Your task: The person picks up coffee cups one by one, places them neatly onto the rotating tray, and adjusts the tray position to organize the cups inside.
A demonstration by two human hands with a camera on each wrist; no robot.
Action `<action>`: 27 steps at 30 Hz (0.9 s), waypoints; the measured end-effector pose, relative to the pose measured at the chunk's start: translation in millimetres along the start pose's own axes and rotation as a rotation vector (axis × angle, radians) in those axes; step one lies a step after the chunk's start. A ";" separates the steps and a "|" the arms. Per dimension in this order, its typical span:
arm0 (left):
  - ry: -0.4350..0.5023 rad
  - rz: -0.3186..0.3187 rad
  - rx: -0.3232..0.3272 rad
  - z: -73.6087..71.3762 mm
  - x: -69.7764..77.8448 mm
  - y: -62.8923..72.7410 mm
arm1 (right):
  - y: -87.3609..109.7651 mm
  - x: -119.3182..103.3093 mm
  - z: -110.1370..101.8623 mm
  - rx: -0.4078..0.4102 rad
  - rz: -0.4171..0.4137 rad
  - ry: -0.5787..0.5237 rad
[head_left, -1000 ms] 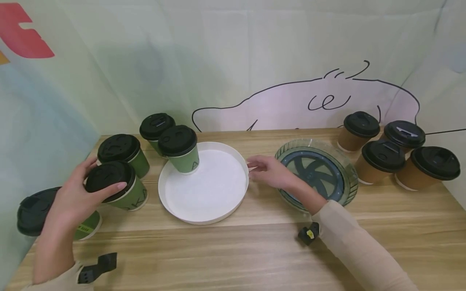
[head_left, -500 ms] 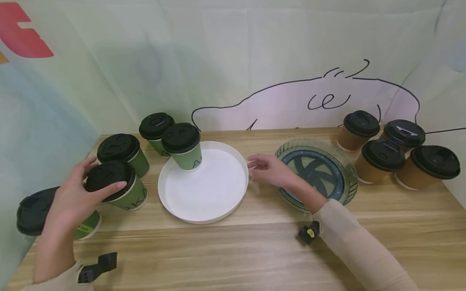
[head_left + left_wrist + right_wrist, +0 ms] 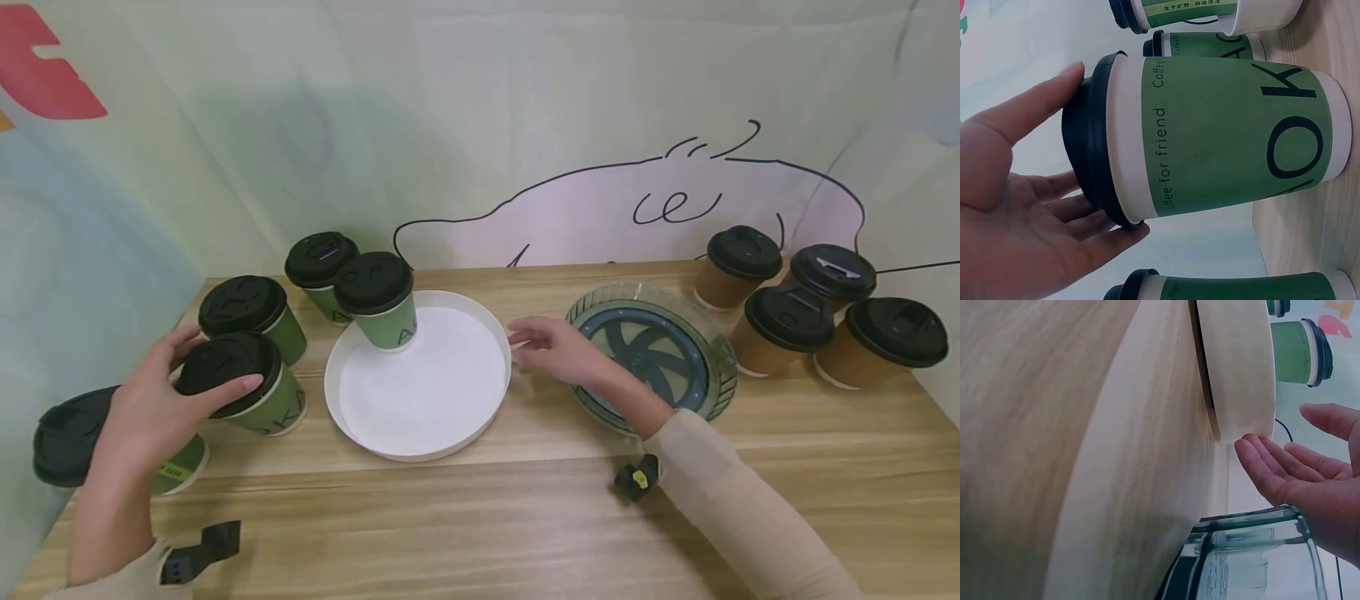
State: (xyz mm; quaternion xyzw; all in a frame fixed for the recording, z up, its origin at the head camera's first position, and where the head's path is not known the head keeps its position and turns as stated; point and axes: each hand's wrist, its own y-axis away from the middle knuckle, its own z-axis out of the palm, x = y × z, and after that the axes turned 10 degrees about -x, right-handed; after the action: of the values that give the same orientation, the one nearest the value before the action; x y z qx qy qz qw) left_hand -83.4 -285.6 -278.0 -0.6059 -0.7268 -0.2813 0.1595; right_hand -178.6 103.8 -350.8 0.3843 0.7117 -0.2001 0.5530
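In the head view my left hand (image 3: 161, 400) grips a green paper coffee cup (image 3: 273, 404) by its black lid. The left wrist view shows the thumb on one side of the lid (image 3: 1094, 137) and the fingers round the other. A round white tray (image 3: 420, 417) lies mid-table, with another lidded green cup (image 3: 386, 321) upright near its back left rim. My right hand (image 3: 558, 350) is at the tray's right rim, fingers loosely extended. In the right wrist view those fingertips (image 3: 1247, 442) are right at the tray's side wall (image 3: 1241, 375).
More green cups stand left: one (image 3: 183, 467) below the left wrist, one (image 3: 288, 337) behind the held cup, one (image 3: 322, 300) at the back. A ribbed clear dish (image 3: 723, 375) lies under the right forearm. Several brown lidded cups (image 3: 862, 350) cluster at the right.
The green cup on the tray has shifted slightly right and back and turned a little, showing more of its lettering. Both hands stay nearly still.
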 end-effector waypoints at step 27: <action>-0.014 0.004 0.001 -6.7 14.1 4.6 | 0.7 0.0 -0.9 -0.014 -0.026 0.071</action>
State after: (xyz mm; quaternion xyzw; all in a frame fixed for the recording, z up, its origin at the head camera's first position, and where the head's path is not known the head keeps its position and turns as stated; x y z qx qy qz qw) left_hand -82.7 -278.0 -263.6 -0.6095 -0.7267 -0.2763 0.1552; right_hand -178.6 104.8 -350.4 0.3781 0.7373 -0.1882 0.5274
